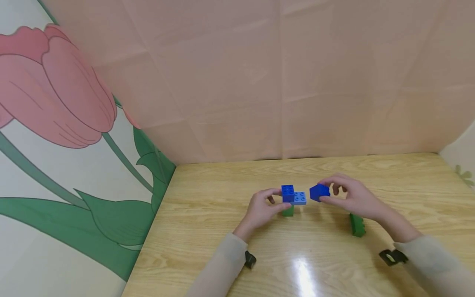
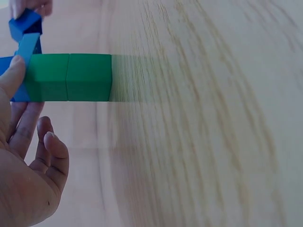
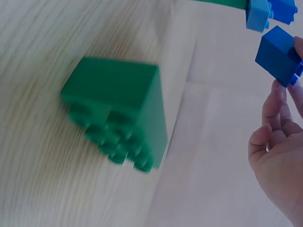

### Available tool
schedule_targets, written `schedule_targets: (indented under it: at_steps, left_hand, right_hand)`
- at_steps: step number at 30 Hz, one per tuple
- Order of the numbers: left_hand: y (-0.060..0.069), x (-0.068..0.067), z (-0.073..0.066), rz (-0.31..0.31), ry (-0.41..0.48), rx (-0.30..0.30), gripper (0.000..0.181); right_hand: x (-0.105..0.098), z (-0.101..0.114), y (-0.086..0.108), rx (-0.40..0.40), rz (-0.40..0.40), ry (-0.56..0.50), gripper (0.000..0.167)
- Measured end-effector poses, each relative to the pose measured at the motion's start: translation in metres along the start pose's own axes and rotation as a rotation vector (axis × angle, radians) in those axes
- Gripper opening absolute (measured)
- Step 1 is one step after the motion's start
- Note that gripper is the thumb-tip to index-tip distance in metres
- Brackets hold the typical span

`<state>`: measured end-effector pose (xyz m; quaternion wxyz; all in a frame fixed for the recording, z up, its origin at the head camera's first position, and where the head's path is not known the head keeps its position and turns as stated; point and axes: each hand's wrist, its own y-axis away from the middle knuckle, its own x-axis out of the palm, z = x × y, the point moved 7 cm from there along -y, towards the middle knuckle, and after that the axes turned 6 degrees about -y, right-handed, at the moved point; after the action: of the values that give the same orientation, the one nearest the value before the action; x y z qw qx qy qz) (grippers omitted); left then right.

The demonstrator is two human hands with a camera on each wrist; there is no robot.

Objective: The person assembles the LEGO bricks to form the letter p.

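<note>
My left hand (image 1: 262,208) pinches a small stack between thumb and fingers. In that stack a dark blue brick (image 1: 287,193) sits over the left part of a light blue brick (image 1: 300,198), whose bare studs stick out to the right. Two green bricks (image 2: 68,77) stand one on the other beneath, with the lowest on or close to the table. Thumb and fingertips of my right hand (image 1: 352,197) pinch another dark blue brick (image 3: 278,56). It is tilted in the air just right of the light blue brick, and a gap shows between them.
A long green brick (image 1: 357,225) lies on the wooden table (image 1: 208,198) below my right hand, studs facing sideways. Pink sheeting (image 1: 237,82) hangs along the back edge, and a tulip-printed panel (image 1: 74,165) borders the left side.
</note>
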<state>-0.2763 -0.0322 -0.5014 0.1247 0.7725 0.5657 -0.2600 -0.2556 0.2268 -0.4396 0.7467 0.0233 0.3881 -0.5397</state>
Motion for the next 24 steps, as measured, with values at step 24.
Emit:
schedule_targets:
  at_steps: [24]
  left_hand:
    - [-0.002, 0.000, -0.001, 0.000, -0.003, -0.006, 0.038]
  right_hand:
    - [0.018, 0.013, -0.017, 0.004, 0.064, -0.013, 0.034]
